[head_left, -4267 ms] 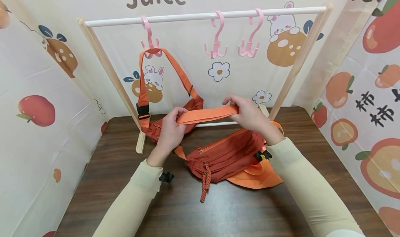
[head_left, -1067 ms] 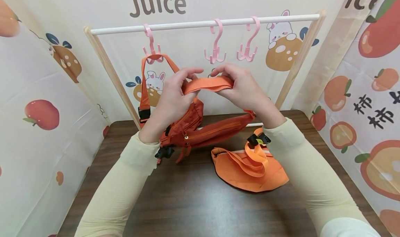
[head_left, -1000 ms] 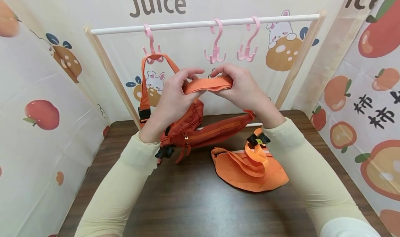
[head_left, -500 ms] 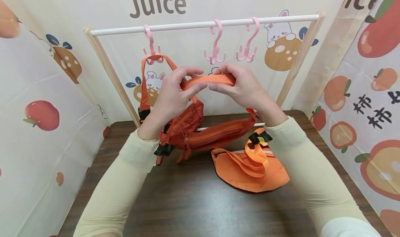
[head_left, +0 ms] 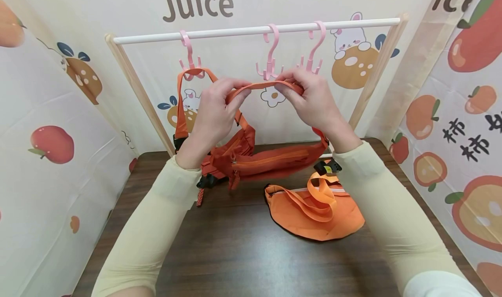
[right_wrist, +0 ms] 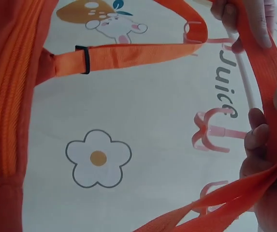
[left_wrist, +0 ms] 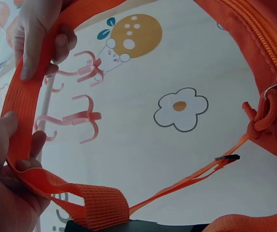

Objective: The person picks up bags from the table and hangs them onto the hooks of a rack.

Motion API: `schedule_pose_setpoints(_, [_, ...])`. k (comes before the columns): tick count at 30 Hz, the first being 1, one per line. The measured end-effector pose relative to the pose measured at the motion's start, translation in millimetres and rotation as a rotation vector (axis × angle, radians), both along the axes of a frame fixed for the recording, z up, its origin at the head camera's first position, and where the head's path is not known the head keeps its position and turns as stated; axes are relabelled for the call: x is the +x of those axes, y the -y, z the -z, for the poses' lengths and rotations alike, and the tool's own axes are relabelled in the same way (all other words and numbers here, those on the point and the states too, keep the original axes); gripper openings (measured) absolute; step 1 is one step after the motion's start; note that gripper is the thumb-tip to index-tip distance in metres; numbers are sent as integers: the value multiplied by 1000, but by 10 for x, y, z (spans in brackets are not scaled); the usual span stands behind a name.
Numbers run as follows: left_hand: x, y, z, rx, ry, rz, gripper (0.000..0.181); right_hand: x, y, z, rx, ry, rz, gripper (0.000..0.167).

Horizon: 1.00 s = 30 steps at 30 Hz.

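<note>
Together, a person's left hand (head_left: 213,112) and right hand (head_left: 317,99) hold up an orange strap (head_left: 263,86) before a small hanging rack (head_left: 231,33), each pinching the band between thumb and fingers, a short stretch of it running between them. The strap belongs to a rust-red waist bag (head_left: 274,161), which hangs below the hands and above the table (head_left: 251,262), its zipper lengthwise and a braided cord (head_left: 234,181) dangling near its left end. Seen from the head camera, the gripped stretch lies just under the middle pink hook (head_left: 273,48), and the right hand overlaps the lower prongs of the right pink hook (head_left: 318,38); how far behind the hands the hooks sit is hard to tell. In the left wrist view the strap curves down past the left hand, and a black slider (left_wrist: 227,157) shows on a narrow band leading toward the bag.

On the left pink hook (head_left: 189,48) hangs the strap of a second red bag (head_left: 245,142), its body partly hidden behind the waist bag; whether the two touch is unclear. Near the right forearm, a bright orange pouch (head_left: 302,223) lies on the dark table, its own band curled on top. Cream sleeves (head_left: 149,227) cover both arms, and a fruit-print cloth marked "Juice" forms the backdrop.
</note>
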<state>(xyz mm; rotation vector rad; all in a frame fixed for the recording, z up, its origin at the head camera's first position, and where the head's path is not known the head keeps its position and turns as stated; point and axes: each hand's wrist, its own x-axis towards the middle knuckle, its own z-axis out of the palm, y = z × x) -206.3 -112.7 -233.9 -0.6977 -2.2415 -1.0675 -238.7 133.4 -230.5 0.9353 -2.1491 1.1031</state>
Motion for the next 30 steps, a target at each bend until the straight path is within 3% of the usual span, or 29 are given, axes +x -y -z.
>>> schedule_pose_setpoints(10, [-117, -60, -89, -56, -71, -87, 28, -96, -2, -71, -26, -29, 154, 24])
schedule_pose_setpoints(15, [-191, -110, -142, -58, -89, -111, 28, -150, 39, -115, -47, -1, 234, 28])
schedule_pose_setpoints(21, [-274, -176, -195, -57, -62, -143, 27, -213, 73, -151, -92, 27, 277, 31])
schedule_pose_setpoints(30, [-393, -251, -192, -71, -5, -187, 27, -312, 105, -147, -84, 63, 378, 32])
